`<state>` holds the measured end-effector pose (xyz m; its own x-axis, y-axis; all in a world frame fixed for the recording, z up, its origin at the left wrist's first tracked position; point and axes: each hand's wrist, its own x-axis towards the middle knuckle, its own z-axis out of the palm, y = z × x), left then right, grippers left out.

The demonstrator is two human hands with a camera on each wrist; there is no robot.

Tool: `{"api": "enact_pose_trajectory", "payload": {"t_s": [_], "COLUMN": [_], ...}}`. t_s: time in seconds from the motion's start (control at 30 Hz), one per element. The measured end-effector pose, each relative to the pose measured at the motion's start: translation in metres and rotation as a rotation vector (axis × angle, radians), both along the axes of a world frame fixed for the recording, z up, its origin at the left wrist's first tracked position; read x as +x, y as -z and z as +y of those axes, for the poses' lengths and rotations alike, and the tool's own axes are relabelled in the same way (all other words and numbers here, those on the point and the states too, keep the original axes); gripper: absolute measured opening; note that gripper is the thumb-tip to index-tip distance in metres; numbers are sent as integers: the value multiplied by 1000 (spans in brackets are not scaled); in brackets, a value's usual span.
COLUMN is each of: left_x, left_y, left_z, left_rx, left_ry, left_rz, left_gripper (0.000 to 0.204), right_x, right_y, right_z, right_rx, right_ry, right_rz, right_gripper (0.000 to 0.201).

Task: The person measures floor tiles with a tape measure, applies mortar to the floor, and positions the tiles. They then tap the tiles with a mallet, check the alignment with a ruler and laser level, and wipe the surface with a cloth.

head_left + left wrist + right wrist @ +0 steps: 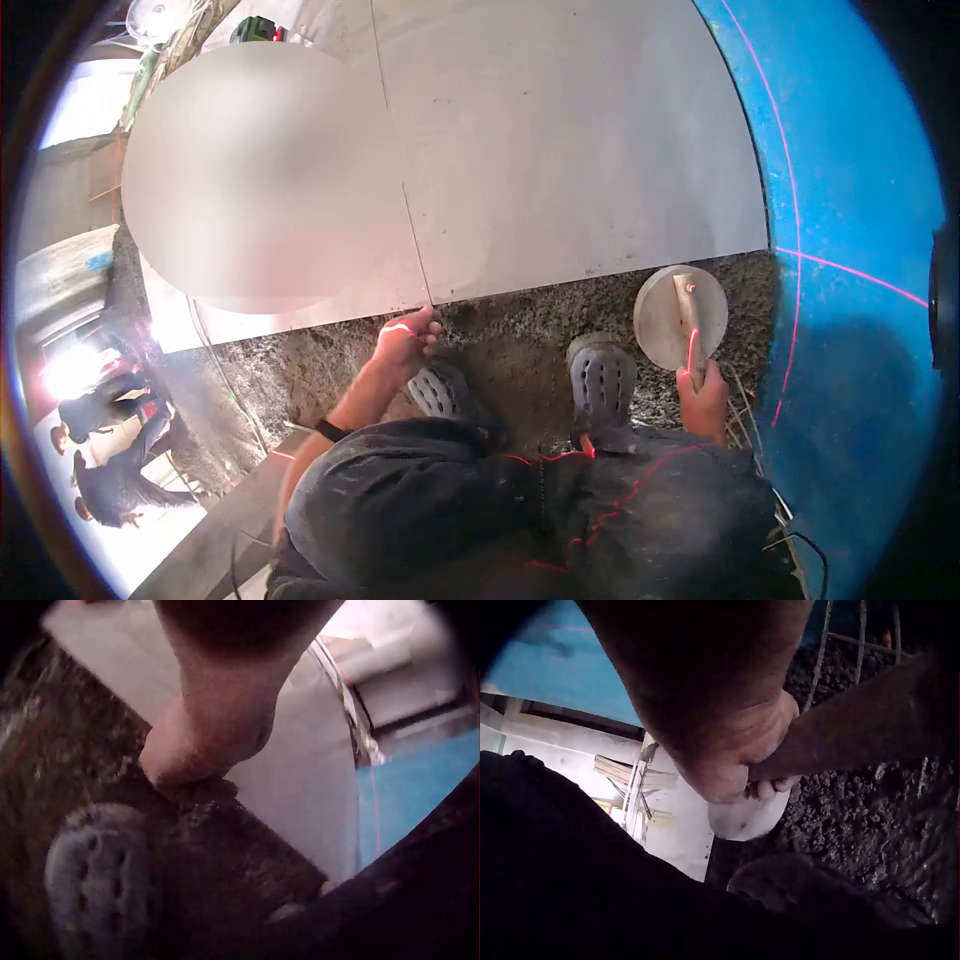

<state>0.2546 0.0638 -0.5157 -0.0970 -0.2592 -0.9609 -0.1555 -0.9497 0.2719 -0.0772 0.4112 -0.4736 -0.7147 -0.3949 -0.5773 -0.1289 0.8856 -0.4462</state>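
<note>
In the head view my left hand (402, 340) has its fingers curled and is at the front edge of two large pale tiles (580, 130), right where their seam (415, 235) ends. Seen from the left wrist, that hand (202, 746) bends down close over the dark, gritty bed (67, 742), with nothing visible in it. My right hand (703, 400) grips the handle of a mallet (655, 320) with a broad, round white head. The mallet's brown handle (847, 731) sticks out behind the fist in the right wrist view.
A bright blue surface (850, 150) crossed by pink laser lines lies on the right. Rough grey mortar (540, 310) runs between the tiles and my shoes (603, 380). Metal mesh (861, 637) shows beside the right hand. A blurred oval hides part of the left tile.
</note>
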Motion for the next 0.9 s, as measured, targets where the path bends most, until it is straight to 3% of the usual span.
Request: {"api": "enact_pose_trajectory", "payload": {"t_s": [0.07,0.13,0.23,0.27,0.37,0.43,0.67,0.8,0.9], "left_x": [4,6,-6,8,-1,2,-13,5,13], "left_y": [20,28,25,39,26,33,15,40,42], "left_z": [7,8,5,1,-4,-7,-7,-11,-6], "left_rx": [11,-8,-63,3,8,83,45,58,112], "left_ry": [-69,-268,-191,-173,-57,-143,-77,-95,-159], "left_rz": [36,97,-103,22,0,48,-80,-40,51], "left_gripper": [14,14,16,19,21,18,22,16,16], "right_x": [-2,2,10,9,9,10,17,18,8], "right_y": [-4,-6,-6,-4,-2,-5,-11,-27,-16], "right_z": [-2,-6,-8,-9,-8,-10,3,21,-13], "right_rx": [15,61,0,-13,31,25,6,72,41], "right_ry": [2,-3,58,64,-9,6,-16,-70,-120], "right_rz": [11,7,57,42,77,46,11,-20,9], "right_gripper": [40,41,41,40,41,41,43,43,43]}}
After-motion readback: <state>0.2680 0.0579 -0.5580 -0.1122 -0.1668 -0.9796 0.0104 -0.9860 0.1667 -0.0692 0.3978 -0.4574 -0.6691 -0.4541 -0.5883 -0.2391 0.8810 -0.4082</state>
